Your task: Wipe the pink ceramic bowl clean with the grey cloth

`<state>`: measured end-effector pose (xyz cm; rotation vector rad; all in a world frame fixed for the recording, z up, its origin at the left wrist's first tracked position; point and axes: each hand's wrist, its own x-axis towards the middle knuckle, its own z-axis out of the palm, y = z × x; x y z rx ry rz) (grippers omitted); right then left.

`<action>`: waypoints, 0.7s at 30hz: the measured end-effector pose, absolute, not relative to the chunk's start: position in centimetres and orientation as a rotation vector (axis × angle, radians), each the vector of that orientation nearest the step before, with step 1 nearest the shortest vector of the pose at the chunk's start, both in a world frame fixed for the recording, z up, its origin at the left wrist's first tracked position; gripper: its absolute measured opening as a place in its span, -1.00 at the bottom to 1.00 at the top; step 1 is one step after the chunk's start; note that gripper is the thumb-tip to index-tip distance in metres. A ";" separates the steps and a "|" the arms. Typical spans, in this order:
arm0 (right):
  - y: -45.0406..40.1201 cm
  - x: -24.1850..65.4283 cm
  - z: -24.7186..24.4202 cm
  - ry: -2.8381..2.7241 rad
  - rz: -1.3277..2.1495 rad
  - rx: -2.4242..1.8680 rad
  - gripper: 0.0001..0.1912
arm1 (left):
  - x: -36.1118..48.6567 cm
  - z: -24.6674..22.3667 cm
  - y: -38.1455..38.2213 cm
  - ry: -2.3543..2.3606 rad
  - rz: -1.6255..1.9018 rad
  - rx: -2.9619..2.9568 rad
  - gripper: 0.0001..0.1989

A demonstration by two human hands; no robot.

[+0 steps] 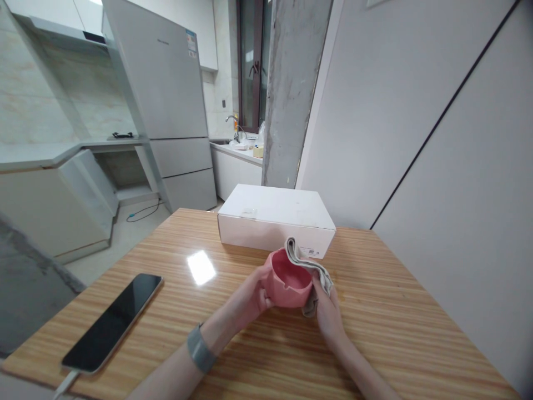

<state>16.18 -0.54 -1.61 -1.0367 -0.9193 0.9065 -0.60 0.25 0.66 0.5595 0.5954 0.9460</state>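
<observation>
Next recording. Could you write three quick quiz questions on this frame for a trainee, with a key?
1. Multiple choice: what does the right hand hold against the pink bowl?
A) a sponge
B) a folded cloth
C) a spoon
2. True or false: the gray wristband is worn on the left arm.
3. Fill in: behind the bowl, a white ____ rests on the wooden table.

Key: 1. B; 2. True; 3. cardboard box

Print (pixel 162 42) on the refrigerator (pixel 175 100) and white box (pixel 277 208) is unreadable.
</observation>
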 end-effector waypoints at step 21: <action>-0.5 16.2 -1.7 -0.835 0.982 -1.036 -0.58 | -0.3 0.3 -0.1 0.535 0.919 0.658 -0.58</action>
